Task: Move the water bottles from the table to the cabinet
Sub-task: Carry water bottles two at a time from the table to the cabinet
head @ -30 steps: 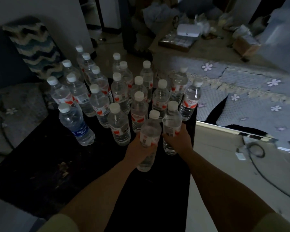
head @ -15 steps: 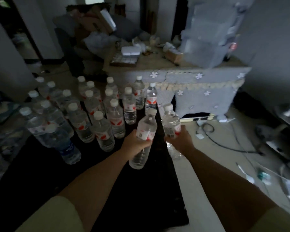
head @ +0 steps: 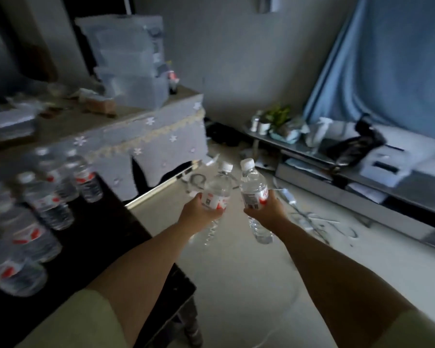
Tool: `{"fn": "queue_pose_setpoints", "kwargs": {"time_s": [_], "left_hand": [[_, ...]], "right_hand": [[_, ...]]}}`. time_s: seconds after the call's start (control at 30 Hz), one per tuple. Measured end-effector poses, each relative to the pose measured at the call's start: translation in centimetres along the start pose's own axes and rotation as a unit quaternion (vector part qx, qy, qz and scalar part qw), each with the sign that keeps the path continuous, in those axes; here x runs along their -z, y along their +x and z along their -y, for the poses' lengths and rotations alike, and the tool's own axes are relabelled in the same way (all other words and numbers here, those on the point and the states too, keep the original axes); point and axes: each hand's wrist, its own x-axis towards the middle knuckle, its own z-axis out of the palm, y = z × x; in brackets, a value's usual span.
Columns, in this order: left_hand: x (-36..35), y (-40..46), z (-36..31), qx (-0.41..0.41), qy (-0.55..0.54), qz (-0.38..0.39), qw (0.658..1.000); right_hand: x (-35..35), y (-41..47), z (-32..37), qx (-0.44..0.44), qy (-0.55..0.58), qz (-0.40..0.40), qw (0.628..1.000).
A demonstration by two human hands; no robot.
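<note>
My left hand (head: 199, 213) grips a clear water bottle (head: 217, 190) with a white cap and red-and-white label around its middle. My right hand (head: 268, 213) grips a second such bottle (head: 253, 188) the same way. Both bottles are held upright in the air above the pale floor, side by side and slightly apart. Several more bottles (head: 48, 204) stand blurred on the black table (head: 106, 247) at the left. A low grey cabinet (head: 357, 194) with a cluttered top runs along the right wall.
A desk with a grey flowered cloth (head: 146, 144) and stacked plastic boxes (head: 131, 61) stands behind the table. Cables (head: 319, 222) lie on the floor before the cabinet. A plant (head: 279, 116) and a black bag (head: 357, 144) sit on the cabinet top. A blue curtain (head: 392, 59) hangs behind.
Both hands have lifted their bottles off the table and carried them right, out over the floor. The view has swung right, bringing the low cabinet and curtain into sight.
</note>
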Motion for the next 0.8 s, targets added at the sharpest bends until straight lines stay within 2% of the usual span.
{"fn": "queue_pose_setpoints", "kwargs": {"time_s": [0.27, 0.4, 0.57, 0.8], "left_hand": [[-19.5, -1.7, -13.1, -0.092, 0.018, 0.142, 0.985], [-29.7, -4.1, -18.0, -0.113, 0.021, 0.215, 0.970], [-39.7, -6.7, -22.6, -0.156, 0.058, 0.289, 0.943], [-52.1, -9.2, -28.1, -0.200, 0.118, 0.364, 0.902]], "right_hand": [[18.5, -2.9, -13.9, -0.118, 0.000, -0.119, 0.986], [27.1, -5.3, -20.8, -0.161, 0.003, -0.165, 0.973], [34.9, -8.5, -28.0, -0.213, 0.013, -0.223, 0.951], [42.2, -11.7, -36.6, -0.305, 0.031, -0.298, 0.904]]}}
